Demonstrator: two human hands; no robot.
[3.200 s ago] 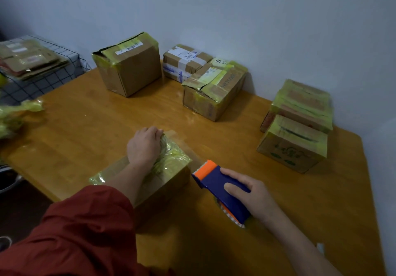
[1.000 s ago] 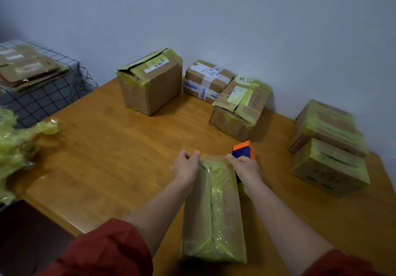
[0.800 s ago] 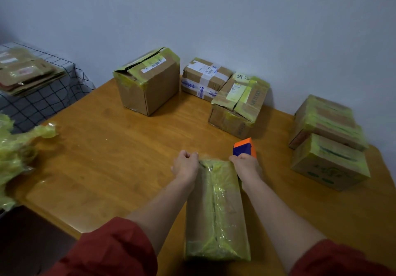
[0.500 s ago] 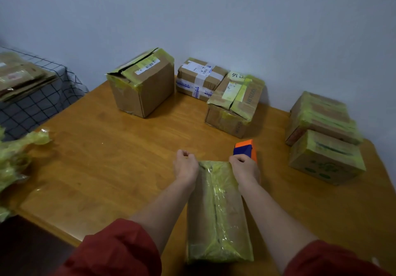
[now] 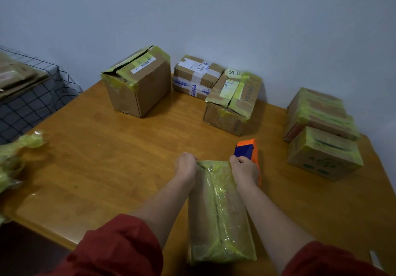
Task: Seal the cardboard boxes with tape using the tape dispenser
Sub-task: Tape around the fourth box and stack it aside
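Both left hand [image 5: 186, 166] and right hand [image 5: 244, 169] clamp the box [image 5: 218, 211] at its far edge, tape dispenser [image 5: 246, 149] just beyond.

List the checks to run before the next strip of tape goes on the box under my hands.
1. Box flat on the table: ok.
2. Left hand and right hand grip its far end: ok.
3. Tape dispenser in hand: not ok, it lies on the table beside the right hand.
4. Yellow-green tape along the top seam: ok.
5. Far end sealed: cannot tell, the hands hide it.
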